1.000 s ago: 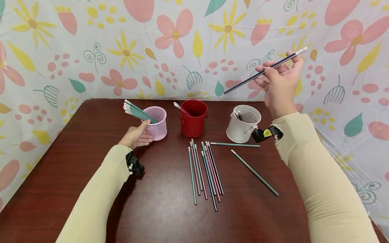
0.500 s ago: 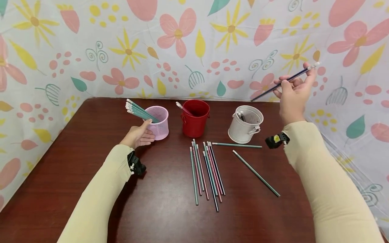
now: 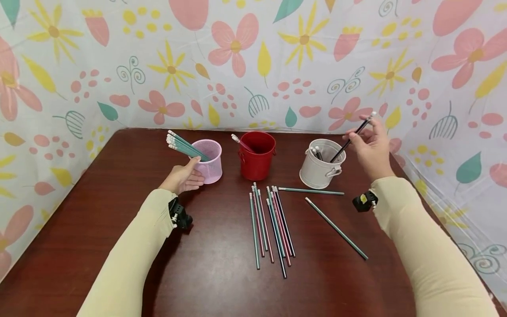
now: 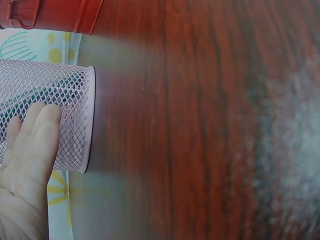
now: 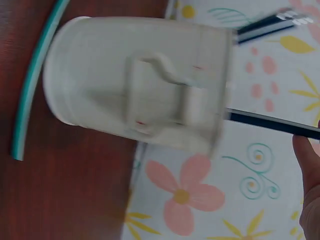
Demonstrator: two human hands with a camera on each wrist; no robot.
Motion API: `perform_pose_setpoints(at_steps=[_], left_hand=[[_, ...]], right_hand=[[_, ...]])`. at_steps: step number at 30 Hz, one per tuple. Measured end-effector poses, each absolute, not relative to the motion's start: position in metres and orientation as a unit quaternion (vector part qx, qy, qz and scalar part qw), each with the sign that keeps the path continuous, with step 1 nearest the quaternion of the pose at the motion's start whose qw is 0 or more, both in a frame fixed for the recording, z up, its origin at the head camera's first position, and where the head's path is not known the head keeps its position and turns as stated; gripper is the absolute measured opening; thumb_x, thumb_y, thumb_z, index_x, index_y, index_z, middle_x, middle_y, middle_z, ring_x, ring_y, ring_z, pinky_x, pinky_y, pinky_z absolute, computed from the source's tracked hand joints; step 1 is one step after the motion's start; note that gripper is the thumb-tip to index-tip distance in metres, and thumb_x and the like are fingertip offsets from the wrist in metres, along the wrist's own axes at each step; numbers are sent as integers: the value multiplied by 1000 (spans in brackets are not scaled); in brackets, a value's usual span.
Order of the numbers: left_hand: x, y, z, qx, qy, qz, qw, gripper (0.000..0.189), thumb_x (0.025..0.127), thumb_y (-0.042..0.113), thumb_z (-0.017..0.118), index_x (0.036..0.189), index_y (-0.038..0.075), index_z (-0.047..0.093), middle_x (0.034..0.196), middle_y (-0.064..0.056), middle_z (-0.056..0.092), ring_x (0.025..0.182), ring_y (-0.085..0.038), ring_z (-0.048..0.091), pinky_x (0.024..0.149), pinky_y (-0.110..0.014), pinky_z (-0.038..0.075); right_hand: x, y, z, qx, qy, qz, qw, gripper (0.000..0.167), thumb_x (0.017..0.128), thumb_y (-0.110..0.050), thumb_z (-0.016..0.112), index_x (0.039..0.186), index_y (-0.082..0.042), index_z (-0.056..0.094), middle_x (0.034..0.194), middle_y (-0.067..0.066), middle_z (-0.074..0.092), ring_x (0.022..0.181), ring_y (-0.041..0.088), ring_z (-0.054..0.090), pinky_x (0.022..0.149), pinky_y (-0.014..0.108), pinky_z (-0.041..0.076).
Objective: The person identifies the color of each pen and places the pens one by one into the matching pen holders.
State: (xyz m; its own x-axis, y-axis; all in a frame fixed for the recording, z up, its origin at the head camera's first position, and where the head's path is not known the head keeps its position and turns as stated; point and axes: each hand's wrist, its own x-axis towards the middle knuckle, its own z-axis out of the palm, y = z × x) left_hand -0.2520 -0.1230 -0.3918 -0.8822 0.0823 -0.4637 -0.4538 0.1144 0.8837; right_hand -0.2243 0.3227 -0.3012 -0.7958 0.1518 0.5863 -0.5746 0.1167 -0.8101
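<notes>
In the head view my right hand (image 3: 372,149) pinches a dark blue pencil (image 3: 353,137), eraser end up, its lower end inside the white bucket (image 3: 317,173). Two other dark pencils (image 5: 267,26) lean in that bucket. My left hand (image 3: 183,177) rests against the pink mesh cup (image 3: 211,171), which holds several green pencils (image 3: 180,145). The left wrist view shows its fingers (image 4: 45,135) fairly straight along the mesh; in the head view the thumb lies near the rim. Between the two stands a red bucket (image 3: 256,166) with a red pencil (image 3: 242,143) in it.
Several green, red and dark pencils (image 3: 273,224) lie side by side on the brown table (image 3: 214,273). Two green pencils lie apart, one crosswise (image 3: 313,191) before the white bucket and one slanted (image 3: 336,228). A floral cloth (image 3: 237,79) hangs behind.
My right hand has come down to the white bucket, tilting the dark blue pencil steeper and bringing its lower end inside. The left hand stays at the pink cup.
</notes>
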Motion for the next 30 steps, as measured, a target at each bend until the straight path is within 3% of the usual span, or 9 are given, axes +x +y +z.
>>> perform_pose_setpoints(at_steps=[3,8,11,16,22,30], left_hand=[[-252,-123,-392,-132,716,654,207,70,96,49,45,124,-15,47,77,-6,63,70,-13,65,68,-26,56],[-252,-123,-390,-136,714,656,204,67,96,48,45,120,-14,48,74,-4,63,68,-13,65,68,-26,56],[-251,-122,-389,-134,714,657,202,65,96,48,45,117,-13,49,72,-3,63,67,-12,65,70,-27,56],[-251,-122,-389,-138,708,662,206,61,96,48,46,113,-11,50,72,-3,63,66,-13,65,75,-30,56],[-250,-123,-388,-136,707,663,205,63,96,48,46,115,-12,50,72,-4,63,66,-12,65,71,-28,56],[-250,-123,-389,-136,707,663,206,59,96,48,46,109,-9,50,72,-3,63,66,-13,65,68,-26,56]], right_hand=[[-224,320,-313,149,-739,600,268,43,88,17,52,122,-10,55,80,-8,67,72,3,65,64,13,51],[-225,317,-332,138,-802,512,274,35,84,21,55,117,10,52,79,-19,63,68,-6,60,61,9,44],[-227,317,-342,139,-824,473,281,34,82,21,59,115,14,52,79,-7,66,67,-9,56,61,8,42],[-227,316,-352,147,-854,414,280,27,82,15,64,109,10,61,85,23,67,69,-14,52,60,6,40],[-227,314,-353,165,-875,365,272,17,79,12,69,96,12,69,84,25,69,73,-23,48,64,1,39],[-227,313,-349,176,-898,308,261,23,74,10,75,96,11,71,87,24,69,75,-29,41,65,-2,36]])
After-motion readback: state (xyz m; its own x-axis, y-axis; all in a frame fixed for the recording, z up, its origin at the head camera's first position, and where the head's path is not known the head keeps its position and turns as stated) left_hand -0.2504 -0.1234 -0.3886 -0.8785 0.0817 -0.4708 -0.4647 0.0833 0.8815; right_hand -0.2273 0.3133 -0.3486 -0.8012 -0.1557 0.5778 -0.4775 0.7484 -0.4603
